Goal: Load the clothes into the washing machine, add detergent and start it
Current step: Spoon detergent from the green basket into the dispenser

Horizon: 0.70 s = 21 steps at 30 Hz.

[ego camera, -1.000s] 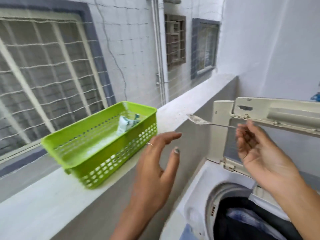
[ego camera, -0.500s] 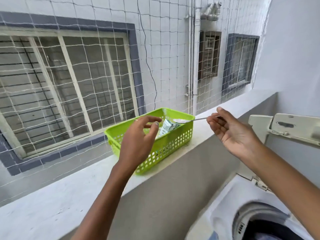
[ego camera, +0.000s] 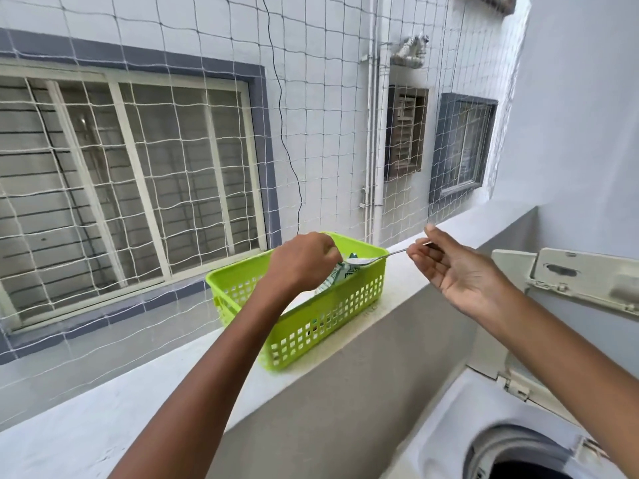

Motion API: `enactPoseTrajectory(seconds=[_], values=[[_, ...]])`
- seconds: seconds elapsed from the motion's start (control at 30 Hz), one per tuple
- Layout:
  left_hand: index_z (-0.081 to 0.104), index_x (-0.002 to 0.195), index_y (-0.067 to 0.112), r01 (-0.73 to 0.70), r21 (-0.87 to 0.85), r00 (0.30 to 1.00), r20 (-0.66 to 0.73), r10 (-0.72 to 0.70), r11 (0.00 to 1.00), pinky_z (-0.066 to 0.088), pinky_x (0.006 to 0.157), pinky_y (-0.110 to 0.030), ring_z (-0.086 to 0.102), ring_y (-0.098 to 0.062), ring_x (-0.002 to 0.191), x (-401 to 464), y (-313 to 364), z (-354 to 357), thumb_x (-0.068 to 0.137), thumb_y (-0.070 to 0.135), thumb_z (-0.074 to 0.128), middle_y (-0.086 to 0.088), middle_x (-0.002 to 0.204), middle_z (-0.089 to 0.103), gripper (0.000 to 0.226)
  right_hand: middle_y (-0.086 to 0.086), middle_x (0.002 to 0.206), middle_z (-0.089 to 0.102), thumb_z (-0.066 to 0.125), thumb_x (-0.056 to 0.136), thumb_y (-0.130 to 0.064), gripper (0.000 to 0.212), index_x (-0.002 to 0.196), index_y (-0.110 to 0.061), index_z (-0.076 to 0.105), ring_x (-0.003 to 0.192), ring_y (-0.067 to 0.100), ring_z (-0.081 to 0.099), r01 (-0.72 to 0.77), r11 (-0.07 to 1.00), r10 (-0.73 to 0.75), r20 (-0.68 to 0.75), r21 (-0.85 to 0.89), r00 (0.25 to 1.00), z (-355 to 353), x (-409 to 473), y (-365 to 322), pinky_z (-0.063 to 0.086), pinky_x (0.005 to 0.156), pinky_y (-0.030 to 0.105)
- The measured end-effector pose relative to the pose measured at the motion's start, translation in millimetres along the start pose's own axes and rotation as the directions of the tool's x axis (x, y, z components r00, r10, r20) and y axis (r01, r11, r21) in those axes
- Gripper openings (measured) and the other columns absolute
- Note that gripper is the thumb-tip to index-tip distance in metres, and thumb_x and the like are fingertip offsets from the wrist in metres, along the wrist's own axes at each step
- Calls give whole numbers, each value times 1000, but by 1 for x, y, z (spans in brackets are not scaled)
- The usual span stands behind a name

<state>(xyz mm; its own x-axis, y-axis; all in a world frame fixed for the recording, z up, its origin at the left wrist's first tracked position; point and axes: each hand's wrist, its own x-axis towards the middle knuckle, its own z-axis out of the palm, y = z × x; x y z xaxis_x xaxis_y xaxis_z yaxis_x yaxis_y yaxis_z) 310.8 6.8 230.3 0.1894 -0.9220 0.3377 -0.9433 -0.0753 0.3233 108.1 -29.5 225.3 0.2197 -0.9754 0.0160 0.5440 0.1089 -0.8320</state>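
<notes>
While my left hand (ego camera: 304,261) pinches the detergent packet (ego camera: 337,276) inside the green basket (ego camera: 332,316), I dip for powder.

With my right hand (ego camera: 453,267), fingers closed on the far end of the handle, I hold the spoon (ego camera: 375,260) so its bowl sits at the mouth of the packet, over the basket's far right corner. The basket stands on the ledge (ego camera: 408,288), close to its inner edge, with the washing machine (ego camera: 460,420) below at the right, lid up and drum open. Such a long, light grip could let the spoon tip, I judge, and spill powder into the basket or onto the ledge. Tugging on the packet could drag the basket toward the edge.
</notes>
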Motion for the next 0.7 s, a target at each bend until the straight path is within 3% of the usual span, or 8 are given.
enactPoseTrajectory(seconds=[0.1, 0.3, 0.5, 0.7], values=[[70, 102, 23, 3, -21, 1000, 8, -2, 1000, 47, 79, -32, 62, -27, 101, 3, -1, 1, 93, 32, 43, -1, 111, 70, 30, 7, 51, 66, 62, 88, -17, 20, 75, -4, 57, 49, 11, 67, -11, 1000, 11, 0, -26, 1000, 5, 3, -1, 54, 48, 16], [73, 105, 28, -1, -228, 997, 69, 18, 974, 48, 97, -41, 62, -22, 108, 6, -6, 2, 89, 35, 42, 2, 114, 71, 35, 8, 50, 66, 64, 88, -17, 22, 72, -3, 58, 48, 12, 66, 19, 996, -18, 21, -90, 1000, 19, 8, -3, 54, 48, 17], [71, 111, 11, -6, -363, 995, 89, 41, 932, 47, 100, -39, 62, -21, 109, 9, -9, 2, 92, 12, 40, -4, 122, 67, 36, 8, 53, 67, 67, 85, -22, 23, 75, -3, 59, 50, 15, 68, 84, 973, -75, 51, -214, 996, 31, 7, -8, 54, 47, 18], [68, 116, 10, -13, -378, 994, 100, 55, 926, 45, 102, -37, 60, -20, 113, 11, -11, 7, 92, 10, 40, -3, 124, 66, 37, 13, 58, 68, 70, 83, -21, 25, 79, 1, 60, 51, 19, 69, 185, 921, -153, 118, -343, 981, 41, 2, -14, 57, 51, 22]])
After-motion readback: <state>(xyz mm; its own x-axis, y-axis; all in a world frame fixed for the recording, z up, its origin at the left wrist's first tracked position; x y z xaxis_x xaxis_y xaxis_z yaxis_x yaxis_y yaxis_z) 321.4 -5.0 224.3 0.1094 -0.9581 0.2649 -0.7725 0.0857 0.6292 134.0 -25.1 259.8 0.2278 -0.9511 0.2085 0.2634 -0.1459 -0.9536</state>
